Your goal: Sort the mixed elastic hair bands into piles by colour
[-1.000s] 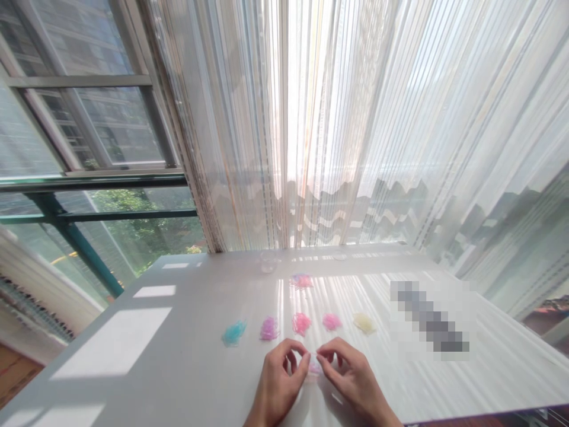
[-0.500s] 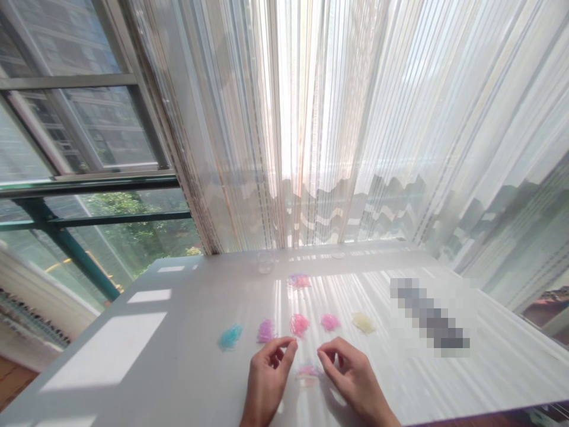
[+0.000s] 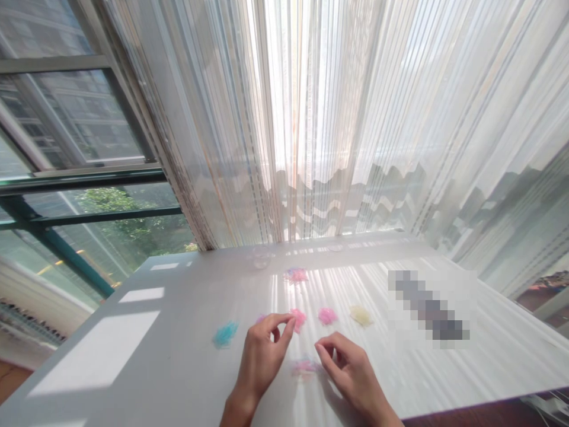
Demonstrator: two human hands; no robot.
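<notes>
Bare left hand [image 3: 265, 351], right hand [image 3: 349, 366] and wrists [image 3: 243, 396]

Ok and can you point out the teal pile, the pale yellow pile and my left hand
Teal pile [image 3: 225, 335]: head view, middle of the pile.
Pale yellow pile [image 3: 360, 316]: head view, middle of the pile.
Left hand [image 3: 265, 349]: head view, back of the hand.

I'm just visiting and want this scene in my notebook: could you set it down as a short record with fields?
surface: white table
left hand: thumb and finger pinched, over the edge of the bright pink pile; anything held is too small to tell
right hand: fingertips together, beside the near mixed-colour pile
other piles: teal, purple (mostly hidden), lighter pink, pale yellow, far mixed-colour
backdrop: sheer striped curtain, window
</notes>
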